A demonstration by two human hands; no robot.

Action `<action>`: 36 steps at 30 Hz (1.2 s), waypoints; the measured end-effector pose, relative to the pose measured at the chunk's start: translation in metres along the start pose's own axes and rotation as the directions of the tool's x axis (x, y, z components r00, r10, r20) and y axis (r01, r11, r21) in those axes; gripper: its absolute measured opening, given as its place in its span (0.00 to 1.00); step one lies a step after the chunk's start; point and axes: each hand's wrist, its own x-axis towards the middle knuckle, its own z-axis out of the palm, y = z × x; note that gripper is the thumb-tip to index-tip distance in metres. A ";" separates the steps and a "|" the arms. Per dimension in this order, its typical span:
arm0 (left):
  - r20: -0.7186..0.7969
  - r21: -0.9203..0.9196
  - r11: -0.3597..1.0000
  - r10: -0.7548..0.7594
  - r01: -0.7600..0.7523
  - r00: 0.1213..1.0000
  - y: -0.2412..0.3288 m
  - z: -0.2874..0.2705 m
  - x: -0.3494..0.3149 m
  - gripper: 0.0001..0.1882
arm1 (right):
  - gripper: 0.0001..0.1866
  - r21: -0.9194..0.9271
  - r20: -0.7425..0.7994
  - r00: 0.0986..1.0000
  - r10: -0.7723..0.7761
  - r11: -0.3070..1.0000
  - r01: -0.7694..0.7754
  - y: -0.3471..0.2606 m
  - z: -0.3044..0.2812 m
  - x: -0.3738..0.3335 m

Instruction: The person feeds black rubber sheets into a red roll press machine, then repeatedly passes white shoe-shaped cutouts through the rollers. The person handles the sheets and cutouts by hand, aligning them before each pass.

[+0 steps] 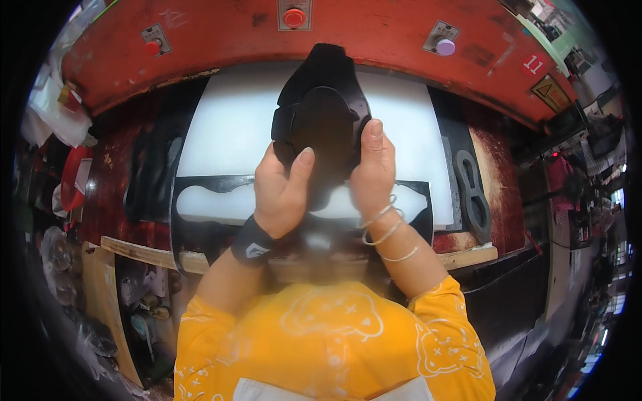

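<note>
Above a white board (227,127), both hands hold up black sole-shaped pieces (322,73) that appear stacked, their lower end blurred. My left hand (281,194) grips the left edge, thumb lying over the front face. At the right edge, my right hand (373,167) is closed on the same pieces, its thumb pointing up along the side. The fingers behind are hidden. Below the hands, a black sheet (210,234) with sole-shaped cutouts lies on the board, white showing through the openings.
A red machine beam (368,37) crosses the far side, carrying a red push button (294,18). Dark sole shapes (144,180) lie left of the board. A grey sole-shaped outline (480,210) lies at right. A wooden strip (154,254) edges the front; a cluttered shelf (150,314) sits lower left.
</note>
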 end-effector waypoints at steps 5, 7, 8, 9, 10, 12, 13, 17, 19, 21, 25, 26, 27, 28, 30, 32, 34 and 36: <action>0.059 -0.392 0.914 -0.089 0.105 0.994 0.014 0.008 0.004 0.21 | 0.27 -0.138 0.144 0.984 -0.102 0.983 0.123 0.013 -0.015 0.005; 0.068 -0.436 0.872 -0.216 0.224 0.974 0.020 0.003 0.004 0.21 | 0.28 -0.179 0.058 0.997 0.045 0.983 -0.034 0.023 -0.024 0.008; 0.170 -0.715 0.681 -0.052 0.160 0.984 0.023 -0.003 0.003 0.18 | 0.28 -0.180 0.076 0.995 0.065 0.982 -0.051 0.029 -0.028 0.010; 0.244 -0.909 0.377 0.139 0.176 0.960 0.025 -0.009 0.003 0.16 | 0.28 -0.018 -0.033 0.975 0.219 0.975 -0.220 0.035 -0.033 0.018; 0.245 -0.862 0.475 0.085 0.178 0.966 0.024 -0.012 0.001 0.15 | 0.27 -0.093 0.030 0.955 0.297 0.952 -0.293 0.040 -0.034 0.017; 0.130 -0.644 0.732 -0.181 0.222 0.975 0.021 -0.018 -0.001 0.14 | 0.25 -0.308 0.090 0.854 0.513 0.829 -0.466 0.045 -0.037 0.021; 0.087 -0.548 0.796 -0.251 0.256 0.964 0.018 -0.019 -0.002 0.14 | 0.24 -0.339 0.097 0.951 0.295 0.908 -0.247 0.046 -0.036 0.021; -0.171 -0.217 0.976 -0.063 0.024 0.983 0.010 -0.013 0.000 0.14 | 0.14 -0.277 0.235 0.957 -0.172 0.932 0.235 0.024 -0.026 0.008; -0.158 -0.119 0.993 -0.046 0.027 0.986 0.011 -0.009 -0.003 0.17 | 0.12 -0.316 0.444 0.894 -0.062 0.923 0.221 0.019 -0.012 -0.007; -0.161 -0.034 0.998 0.043 -0.049 0.986 0.012 -0.017 -0.002 0.18 | 0.10 -0.146 0.302 0.953 -0.008 0.988 0.054 0.023 -0.001 -0.021; -0.463 -0.418 0.908 -0.251 0.041 0.850 0.017 -0.090 0.016 0.19 | 0.07 0.322 0.028 0.997 0.075 0.944 -0.080 0.049 -0.030 -0.012; -0.368 -0.490 0.871 -0.176 -0.030 0.913 0.022 -0.121 0.018 0.18 | 0.07 0.409 -0.011 0.991 0.132 0.905 -0.116 0.056 -0.047 -0.003; -0.376 -0.425 0.902 -0.095 -0.080 0.922 0.026 -0.153 0.023 0.17 | 0.10 0.414 -0.030 0.990 0.141 0.903 -0.116 0.067 -0.065 0.006; -0.366 -0.533 0.839 -0.113 -0.108 0.924 0.033 -0.188 0.027 0.17 | 0.11 0.435 -0.055 0.979 0.196 0.887 -0.153 0.075 -0.086 0.013; -0.364 -0.443 0.895 -0.123 -0.055 0.923 0.047 -0.256 0.031 0.16 | 0.11 0.432 -0.132 0.951 0.280 0.880 -0.199 0.091 -0.124 0.019; -0.205 -0.535 0.842 -0.214 0.073 0.955 0.055 -0.316 0.033 0.15 | 0.13 0.347 -0.357 0.856 0.374 0.904 -0.251 0.107 -0.149 0.017; -0.217 -0.421 0.883 -0.321 0.208 0.922 0.044 -0.363 0.038 0.15 | 0.14 0.338 -0.219 0.940 0.263 0.924 -0.180 0.118 -0.162 0.012; -0.407 -0.162 0.922 -0.388 0.353 0.827 0.013 -0.397 0.045 0.19 | 0.14 0.249 -0.143 0.974 0.176 0.959 -0.137 0.125 -0.164 0.009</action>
